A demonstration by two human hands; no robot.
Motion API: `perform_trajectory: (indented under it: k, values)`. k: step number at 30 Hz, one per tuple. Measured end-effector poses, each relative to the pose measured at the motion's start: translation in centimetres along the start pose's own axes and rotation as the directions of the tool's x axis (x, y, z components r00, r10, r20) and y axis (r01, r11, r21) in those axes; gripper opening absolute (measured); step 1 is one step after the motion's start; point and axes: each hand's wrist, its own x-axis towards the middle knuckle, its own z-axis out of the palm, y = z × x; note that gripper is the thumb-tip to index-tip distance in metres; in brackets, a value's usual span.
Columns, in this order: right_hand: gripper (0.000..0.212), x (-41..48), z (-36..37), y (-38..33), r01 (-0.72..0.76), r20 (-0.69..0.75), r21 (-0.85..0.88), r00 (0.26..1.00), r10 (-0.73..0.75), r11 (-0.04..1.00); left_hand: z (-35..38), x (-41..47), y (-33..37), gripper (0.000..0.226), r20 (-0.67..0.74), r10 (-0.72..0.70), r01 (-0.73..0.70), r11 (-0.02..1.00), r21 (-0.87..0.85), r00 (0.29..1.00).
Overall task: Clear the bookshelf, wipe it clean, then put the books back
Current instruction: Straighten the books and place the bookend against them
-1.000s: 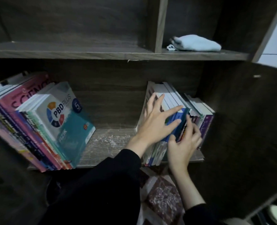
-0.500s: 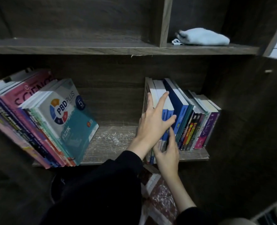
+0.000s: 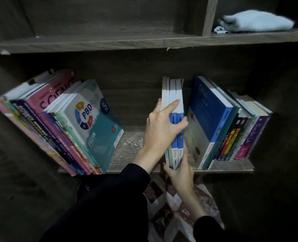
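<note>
On the dark wooden lower shelf (image 3: 132, 149) a small bundle of thin books (image 3: 175, 95) with blue and white spines stands upright, apart from the others. My left hand (image 3: 162, 126) grips this bundle from the left, fingers curled over the spines. Below it, my right hand (image 3: 179, 170) holds the bundle's bottom edge at the shelf's front. A row of books (image 3: 232, 123) leans to the right of the bundle, with a gap between. Another stack of textbooks (image 3: 60, 123) leans at the shelf's left end.
A folded light-blue cloth (image 3: 256, 20) lies on the upper shelf (image 3: 109, 42) at the right, beside a vertical divider (image 3: 208, 14). The lower shelf board between the two book groups looks dusty. Patterned floor (image 3: 164, 215) shows below the shelf.
The thin bundle has been separated from the right row and now stands upright with a gap beside it. My right hand dropped from the spines to the bundle's bottom edge.
</note>
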Motion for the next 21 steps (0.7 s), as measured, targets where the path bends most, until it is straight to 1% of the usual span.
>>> perform_trajectory:
  k: [2, 10, 15, 17, 18, 19, 21]
  values:
    - [0.096, -0.3, 1.2, -0.5, 0.015, 0.023, 0.021, 1.000, -0.016, 1.000, -1.0, 0.2, -1.0, 0.054, -0.005, 0.002, -0.002, 1.000, -0.003, 1.000]
    - [0.096, -1.3, 8.6, -3.5, 0.072, 0.173, 0.084, 0.981, -0.086, 0.994, -7.3, 0.2, -5.6, 0.053, -0.147, -0.041, 0.059, 0.991, 0.116, 0.988]
    - [0.100, -2.4, 14.2, -6.1, 0.110, 0.307, 0.159, 0.939, -0.155, 0.981, -12.2, -0.2, -8.3, 0.050, -0.184, -0.050, 0.087, 0.976, 0.201, 0.982]
    - [0.104, -2.5, 15.4, -6.9, 0.152, 0.346, 0.167, 0.916, -0.202, 0.974, -13.9, -0.2, -9.3, 0.051, -0.224, -0.060, 0.117, 0.962, 0.249, 0.973]
    - [0.106, -2.4, 15.6, -7.0, 0.171, 0.361, 0.166, 0.906, -0.221, 0.971, -14.5, -0.1, -9.8, 0.052, -0.249, -0.047, 0.130, 0.935, 0.329, 0.967]
    - [0.106, -2.3, 15.7, -6.9, 0.184, 0.372, 0.157, 0.899, -0.230, 0.970, -14.8, 0.0, -10.1, 0.054, -0.261, -0.010, 0.133, 0.879, 0.458, 0.965]
    - [0.108, -1.7, 15.5, -6.6, 0.180, 0.385, 0.154, 0.895, -0.227, 0.972, -14.7, 0.2, -10.2, 0.056, -0.234, 0.104, 0.089, 0.719, 0.689, 0.967]
